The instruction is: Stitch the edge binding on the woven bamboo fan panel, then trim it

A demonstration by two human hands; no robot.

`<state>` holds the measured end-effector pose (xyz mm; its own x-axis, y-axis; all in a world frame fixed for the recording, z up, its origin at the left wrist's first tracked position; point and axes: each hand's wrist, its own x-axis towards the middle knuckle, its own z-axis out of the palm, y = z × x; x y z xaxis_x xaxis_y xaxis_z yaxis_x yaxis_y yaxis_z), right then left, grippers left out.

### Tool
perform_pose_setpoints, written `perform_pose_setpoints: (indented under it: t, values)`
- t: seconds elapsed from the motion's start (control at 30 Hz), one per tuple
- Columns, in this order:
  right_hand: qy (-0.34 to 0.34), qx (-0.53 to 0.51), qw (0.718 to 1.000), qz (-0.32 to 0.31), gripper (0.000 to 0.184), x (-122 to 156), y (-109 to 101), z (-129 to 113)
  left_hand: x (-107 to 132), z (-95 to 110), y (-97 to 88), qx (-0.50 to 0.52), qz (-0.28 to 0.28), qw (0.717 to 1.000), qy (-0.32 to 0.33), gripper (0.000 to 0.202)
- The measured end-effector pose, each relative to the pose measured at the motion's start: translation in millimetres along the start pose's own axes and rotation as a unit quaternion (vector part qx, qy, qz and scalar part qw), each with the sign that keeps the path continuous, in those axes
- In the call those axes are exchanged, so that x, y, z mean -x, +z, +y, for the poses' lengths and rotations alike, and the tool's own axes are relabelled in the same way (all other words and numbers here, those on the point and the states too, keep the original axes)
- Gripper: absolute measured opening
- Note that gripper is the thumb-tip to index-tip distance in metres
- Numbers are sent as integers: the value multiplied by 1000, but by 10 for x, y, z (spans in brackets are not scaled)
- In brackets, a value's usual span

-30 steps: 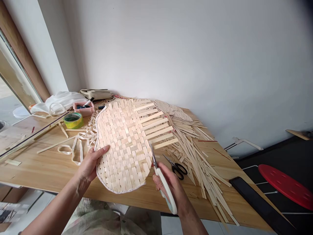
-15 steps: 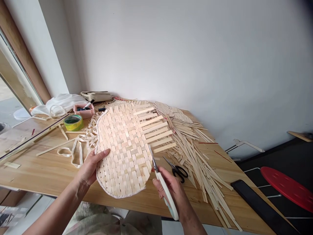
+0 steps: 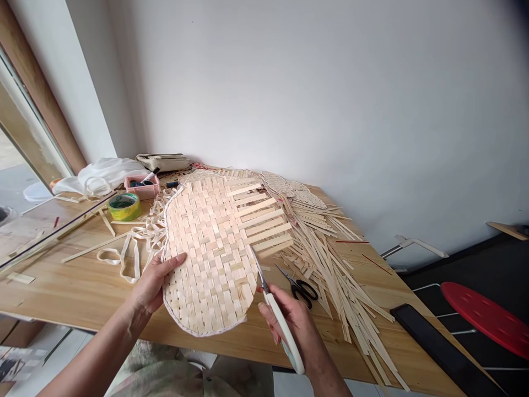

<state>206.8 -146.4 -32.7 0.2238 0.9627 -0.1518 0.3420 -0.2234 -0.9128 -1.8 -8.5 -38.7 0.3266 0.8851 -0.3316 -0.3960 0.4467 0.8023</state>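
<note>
Wooden tabletop (image 3: 231,342) under a white wall (image 3: 314,94), right? What's the main piece on it?

Woven mat (image 3: 210,253) of pale wood strips, lying flat near the middle of the frame. Its long axis runs from the near edge of the tabletop toward the wall. White binding follows its curved left and bottom edges, and loose strip ends point right.

And the hands?

Left hand (image 3: 155,284) is spread, fingers pressed on the mat's lower left edge. Right hand (image 3: 289,322) is wrapped around white-handled scissors (image 3: 294,353), blades pointing up just beside the mat's right edge.

What's around it?

Black-handled scissors (image 3: 303,292) lie just right of those blades, beside a heap of loose strips (image 3: 330,270). Left of the mat are white binding loops (image 3: 136,242), then a green tape roll (image 3: 124,207), a pink tray (image 3: 141,186) and white cloth (image 3: 99,177) toward the upper left. Wooden window frame (image 3: 41,105) runs along the far left, and a red stool top (image 3: 485,318) sits lower right, off the tabletop.
</note>
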Motion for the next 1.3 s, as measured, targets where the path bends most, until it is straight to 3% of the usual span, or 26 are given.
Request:
perform_pose_setpoints:
  t: [0.13,0.33,0.7,1.3]
  values:
    - [8,-29,1000,2,51,2,30,-2,1,7,4,2,0,1000,-2,32]
    - [-32,-18,998,51,52,14,70,-49,34,11,28,-1,12,1000,-21,35]
    - [-54,-27,997,47,42,47,52,-134,63,-48,26,-8,2,1000,-21,35]
    - [-12,-9,997,71,46,10,102,15,37,-96,-4,-2,-18,999,-43,39]
